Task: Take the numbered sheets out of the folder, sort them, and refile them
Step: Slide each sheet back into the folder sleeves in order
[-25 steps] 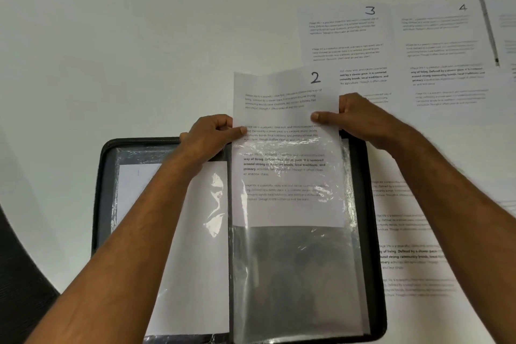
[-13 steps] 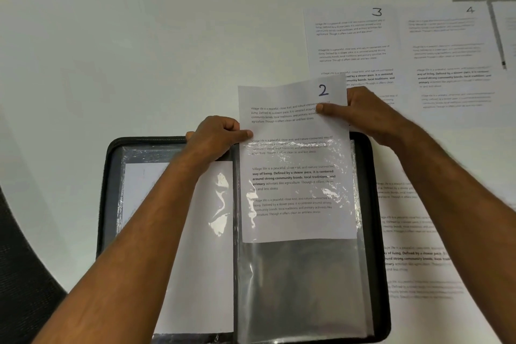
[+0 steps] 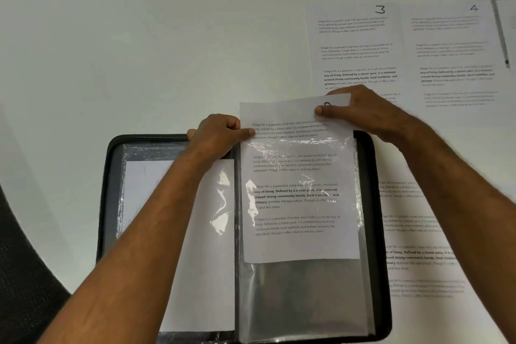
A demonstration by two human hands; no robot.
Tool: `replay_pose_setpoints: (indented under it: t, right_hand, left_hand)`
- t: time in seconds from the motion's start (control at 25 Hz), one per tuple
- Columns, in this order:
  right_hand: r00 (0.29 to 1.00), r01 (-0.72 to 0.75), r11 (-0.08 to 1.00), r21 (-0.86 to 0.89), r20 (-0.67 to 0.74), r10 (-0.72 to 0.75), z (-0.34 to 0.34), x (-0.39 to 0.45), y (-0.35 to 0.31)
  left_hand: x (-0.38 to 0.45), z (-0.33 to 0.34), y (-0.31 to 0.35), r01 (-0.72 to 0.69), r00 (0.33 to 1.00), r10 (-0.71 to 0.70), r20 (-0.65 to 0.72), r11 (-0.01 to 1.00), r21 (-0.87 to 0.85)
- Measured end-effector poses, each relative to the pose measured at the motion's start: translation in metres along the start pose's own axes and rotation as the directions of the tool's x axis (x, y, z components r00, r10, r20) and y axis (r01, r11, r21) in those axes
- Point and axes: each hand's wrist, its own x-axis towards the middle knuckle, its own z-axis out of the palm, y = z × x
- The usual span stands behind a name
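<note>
Both hands [image 3: 220, 134] pinch sheet [image 3: 298, 176] (half in sleeve [image 3: 307, 296]).

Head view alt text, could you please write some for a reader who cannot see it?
Two hands, left and right, pinch a printed sheet partway inside a clear sleeve of an open black folder; sheets 3 and 4 lie beyond.

Printed sheet [image 3: 298, 193] (partway) in folder [image 3: 375, 204] sleeve

Folder [image 3: 374, 204]: black, matt rim with a zip edge.
Sleeve [image 3: 307, 296]: clear plastic, glossy, crinkled, with white glare.
Sheet in sleeve [image 3: 296, 246]: matt white paper, printed.
Loose sheets [image 3: 354, 45]: matt white paper.
Worktop [image 3: 139, 36]: smooth, white, faint sheen.
</note>
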Motion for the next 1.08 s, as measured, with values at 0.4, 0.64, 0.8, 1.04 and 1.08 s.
replay_pose_setpoints:
  t: [0.4, 0.64, 0.8, 1.04, 1.08]
  right_hand:
    - [0.976, -0.006, 0.982, -0.187, 0.211, 0.046, -0.008, 0.004, -0.012]
    - [0.966, 0.066, 0.955, -0.290, 0.259, 0.012, 0.000, 0.011, -0.019]
    - [0.954, 0.127, 0.943, -0.308, 0.298, -0.031, 0.012, 0.015, -0.026]
    - [0.910, 0.164, 0.866, -0.472, 0.412, 0.052, 0.016, 0.020, -0.041]
    - [0.898, 0.164, 0.849, -0.502, 0.432, 0.082, 0.018, 0.021, -0.043]
  left_hand:
    - [-0.003, 0.001, 0.002, -0.036, 0.999, 0.032, -0.039, 0.994, -0.107]
    - [-0.004, 0.002, -0.001, -0.048, 0.997, 0.052, -0.057, 0.997, 0.063]
    - [-0.002, 0.000, -0.006, -0.092, 0.996, 0.092, 0.000, 0.994, 0.058]
    - [-0.003, -0.002, -0.006, -0.137, 0.988, 0.137, 0.072, 0.991, -0.002]
    - [-0.003, -0.002, -0.007, -0.148, 0.987, 0.147, 0.071, 0.989, 0.004]
